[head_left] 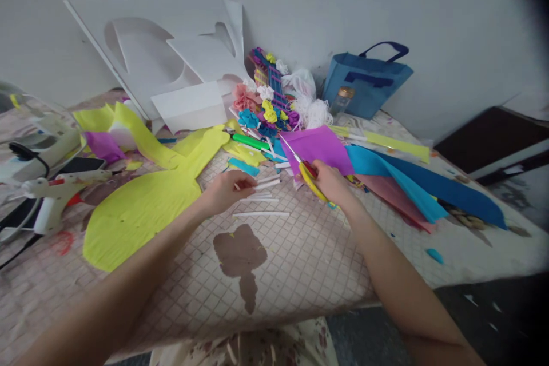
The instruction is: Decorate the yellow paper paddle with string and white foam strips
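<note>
Between the fingertips of my left hand (229, 190) is a small bunch of white strips (268, 182), pinched over the middle of the table. More white strips (261, 214) lie on the cloth just below it. My right hand (328, 182) is wrapped round scissors (312, 180) with yellow and red handles, their blades pointing up and left. The blades look closed and lie over a purple paper sheet (319, 147). Left of my left hand spreads a yellow guitar-shaped piece (150, 206).
A hot glue gun (49, 194) and cables lie at left. White cut-out boards (146, 51) lean on the wall. Paper flowers (257, 106), a green cutter (251, 142), a blue bag (364, 83) and a glass jar (342, 102) stand behind. Blue paper (446, 183) lies at right.
</note>
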`<move>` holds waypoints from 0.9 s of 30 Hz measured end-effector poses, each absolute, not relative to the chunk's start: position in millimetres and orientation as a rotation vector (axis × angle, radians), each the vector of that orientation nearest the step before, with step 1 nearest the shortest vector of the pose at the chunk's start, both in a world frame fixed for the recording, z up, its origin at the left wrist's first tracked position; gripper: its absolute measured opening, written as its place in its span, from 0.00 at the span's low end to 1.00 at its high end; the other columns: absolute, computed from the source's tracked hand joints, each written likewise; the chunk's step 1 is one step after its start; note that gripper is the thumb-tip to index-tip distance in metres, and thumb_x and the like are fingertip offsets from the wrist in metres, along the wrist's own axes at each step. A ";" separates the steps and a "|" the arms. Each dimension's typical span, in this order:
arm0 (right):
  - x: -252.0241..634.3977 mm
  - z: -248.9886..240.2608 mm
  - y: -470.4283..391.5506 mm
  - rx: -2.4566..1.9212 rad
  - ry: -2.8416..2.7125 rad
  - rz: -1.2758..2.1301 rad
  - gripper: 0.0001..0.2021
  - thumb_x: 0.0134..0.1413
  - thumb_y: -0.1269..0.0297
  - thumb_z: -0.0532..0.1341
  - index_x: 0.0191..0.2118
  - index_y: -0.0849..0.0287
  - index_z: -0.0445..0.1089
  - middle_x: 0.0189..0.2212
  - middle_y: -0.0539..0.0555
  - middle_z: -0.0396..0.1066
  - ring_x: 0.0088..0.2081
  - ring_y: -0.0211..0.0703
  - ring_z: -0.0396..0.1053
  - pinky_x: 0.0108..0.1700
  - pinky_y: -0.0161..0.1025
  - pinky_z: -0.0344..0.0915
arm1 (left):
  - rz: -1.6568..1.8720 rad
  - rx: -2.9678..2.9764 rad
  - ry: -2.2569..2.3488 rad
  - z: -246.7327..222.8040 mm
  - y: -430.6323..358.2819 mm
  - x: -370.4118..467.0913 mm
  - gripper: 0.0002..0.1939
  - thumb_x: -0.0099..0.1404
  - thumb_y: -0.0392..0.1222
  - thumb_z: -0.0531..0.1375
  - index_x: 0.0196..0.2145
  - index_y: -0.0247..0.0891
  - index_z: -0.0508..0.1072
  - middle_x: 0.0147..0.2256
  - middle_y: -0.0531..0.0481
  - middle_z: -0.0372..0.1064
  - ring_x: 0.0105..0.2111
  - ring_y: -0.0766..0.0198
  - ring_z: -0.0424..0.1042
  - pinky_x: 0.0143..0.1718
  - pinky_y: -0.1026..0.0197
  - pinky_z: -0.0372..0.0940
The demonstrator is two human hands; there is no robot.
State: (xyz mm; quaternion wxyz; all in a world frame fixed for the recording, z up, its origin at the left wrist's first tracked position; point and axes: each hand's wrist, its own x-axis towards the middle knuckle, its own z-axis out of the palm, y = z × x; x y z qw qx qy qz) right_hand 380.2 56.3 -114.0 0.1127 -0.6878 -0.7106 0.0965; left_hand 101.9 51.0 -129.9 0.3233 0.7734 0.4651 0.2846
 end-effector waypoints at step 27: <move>383.2 -115.7 56.8 -2.009 -2.118 0.260 0.21 0.53 0.42 0.57 0.38 0.57 0.68 0.30 0.56 0.75 0.29 0.47 0.71 0.26 0.35 0.51 | 0.398 2.486 1.494 -135.8 87.3 151.8 0.07 0.59 0.31 0.56 0.35 0.36 0.73 0.37 0.44 0.69 0.32 0.58 0.71 0.33 0.60 0.63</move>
